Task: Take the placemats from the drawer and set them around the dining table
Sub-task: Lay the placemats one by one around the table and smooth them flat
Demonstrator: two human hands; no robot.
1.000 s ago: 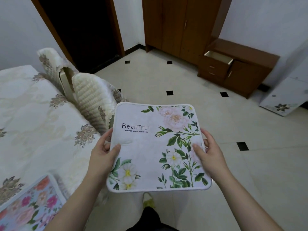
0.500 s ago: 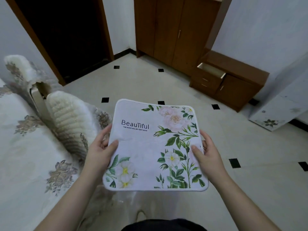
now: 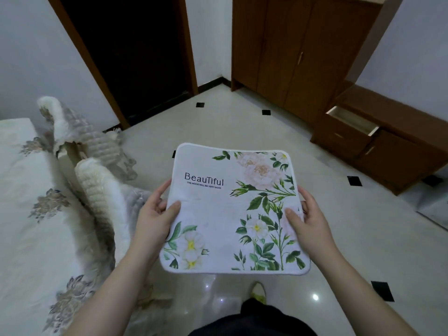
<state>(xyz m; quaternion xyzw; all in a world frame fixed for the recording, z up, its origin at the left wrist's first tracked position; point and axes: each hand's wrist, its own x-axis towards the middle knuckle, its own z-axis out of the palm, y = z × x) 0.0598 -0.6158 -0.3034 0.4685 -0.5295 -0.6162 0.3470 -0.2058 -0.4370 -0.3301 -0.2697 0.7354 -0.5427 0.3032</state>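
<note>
Both hands grip a white square fabric placemat (image 3: 232,214) printed with flowers.
Left hand (image 3: 155,219) and right hand (image 3: 312,221) clamp opposite edges, table (image 3: 26,214) at left.

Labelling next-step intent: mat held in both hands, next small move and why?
Probably swing the placemat left over the table and lay it flat. Left hand and right hand grip its side edges over the floor, with the clothed tabletop close on the left.

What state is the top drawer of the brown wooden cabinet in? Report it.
Open. The top drawer of the brown wooden cabinet juts out from the cabinet front, its pale inside showing. Whether anything lies inside, cannot tell.
</note>
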